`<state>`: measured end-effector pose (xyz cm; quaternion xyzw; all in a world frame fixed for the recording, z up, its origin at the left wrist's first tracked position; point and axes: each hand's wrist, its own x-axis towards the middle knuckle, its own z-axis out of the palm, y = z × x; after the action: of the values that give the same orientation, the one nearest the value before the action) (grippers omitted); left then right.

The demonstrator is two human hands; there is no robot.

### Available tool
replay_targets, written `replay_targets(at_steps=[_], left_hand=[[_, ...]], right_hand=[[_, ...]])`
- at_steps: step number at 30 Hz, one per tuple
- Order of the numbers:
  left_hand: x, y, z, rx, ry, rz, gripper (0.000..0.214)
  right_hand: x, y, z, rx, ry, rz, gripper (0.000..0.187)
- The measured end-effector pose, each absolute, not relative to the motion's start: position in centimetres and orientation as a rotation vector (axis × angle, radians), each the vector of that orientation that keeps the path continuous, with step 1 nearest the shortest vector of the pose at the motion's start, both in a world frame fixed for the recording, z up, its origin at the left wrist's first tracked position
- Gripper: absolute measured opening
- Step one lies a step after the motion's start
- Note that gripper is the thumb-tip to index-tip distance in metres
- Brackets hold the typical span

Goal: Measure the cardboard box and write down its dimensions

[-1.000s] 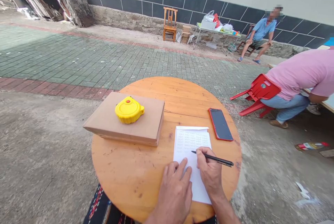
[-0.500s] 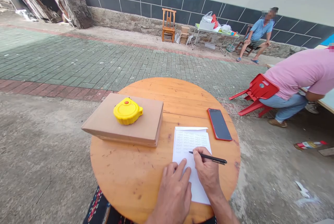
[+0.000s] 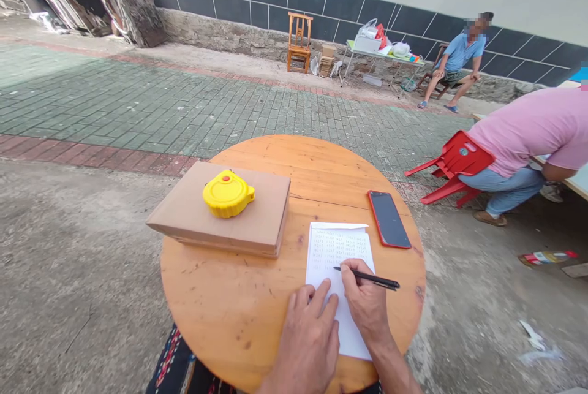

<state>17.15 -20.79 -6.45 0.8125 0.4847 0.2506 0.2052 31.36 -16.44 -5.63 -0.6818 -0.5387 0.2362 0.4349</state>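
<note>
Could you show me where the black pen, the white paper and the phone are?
Black pen [image 3: 386,283]: head view, on the rear of its barrel.
White paper [image 3: 339,249]: head view, on its upper, written-on part.
Phone [image 3: 389,219]: head view, on its dark screen.

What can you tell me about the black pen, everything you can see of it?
The black pen is slim, straight and dark along its visible length, with a slightly glossy, plastic-looking barrel. It is gripped in the right hand, which hides part of the barrel. It slants, its tip pointing left at the lowest written row on the white paper, its back end jutting out to the right. Whether the tip touches the paper cannot be told.
</note>
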Motion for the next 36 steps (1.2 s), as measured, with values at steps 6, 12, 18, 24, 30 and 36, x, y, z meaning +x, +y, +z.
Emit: replay_targets(at_steps=[6,12,18,24,30,36], left_hand=[[17.2,-21.0,-6.6,2.257,1.351,0.704,0.036],[17.2,-20.9,-6.6,2.251,1.347,0.715,0.037],[17.2,-20.9,-6.6,2.25,1.354,0.711,0.036],[17.3,-20.8,-6.5,2.258,1.36,0.74,0.036],[17.2,-20.8,-6.2,2.257,1.351,0.73,0.035],[17.1,-20.8,-5.9,2.25,1.343,0.714,0.033]], right_hand=[[31.3,-16.5,-5.8,-1.703,-1.317,0.589,0.024],[31.4,-16.5,-5.8,-1.7,-1.32,0.609,0.024],[31.4,-16.7,-5.8,-1.701,-1.324,0.604,0.023],[31.7,-16.8,-5.7,-1.621,-1.2,0.643,0.022],[31.9,-16.7,-6.1,-1.632,-1.269,0.498,0.021],[33.3,-16.9,-6.2,-1.592,-1.64,0.284,0.031]])
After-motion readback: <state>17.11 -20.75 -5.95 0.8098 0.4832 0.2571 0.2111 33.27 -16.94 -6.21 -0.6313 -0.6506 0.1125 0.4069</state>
